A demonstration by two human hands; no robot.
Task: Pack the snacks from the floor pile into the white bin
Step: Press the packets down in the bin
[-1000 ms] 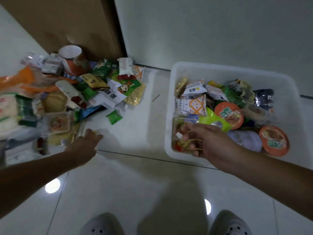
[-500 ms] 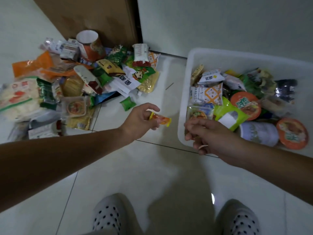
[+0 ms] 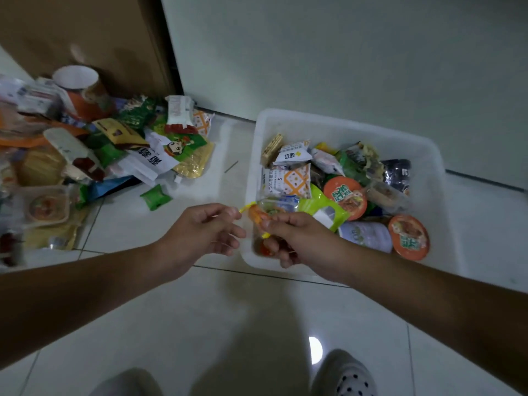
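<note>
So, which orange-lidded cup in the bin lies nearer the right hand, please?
The cup beside the lime-green pouch; the other cup lies farther right.

Brown wooden door panel [image 3: 85, 38] at 10 o'clock, its dark edge meeting a pale plain wall [image 3: 343, 52] that runs from 12 to 2. Glossy white floor tiles [image 3: 200, 324] with thin grout lines. Thin dark sliver [image 3: 231, 166] lying on a tile near centre. Lamp glare [image 3: 315, 350] at 6, just beside a dotted slipper [image 3: 345, 375]; a second slipper [image 3: 128, 381], blurred, at 7.
</note>
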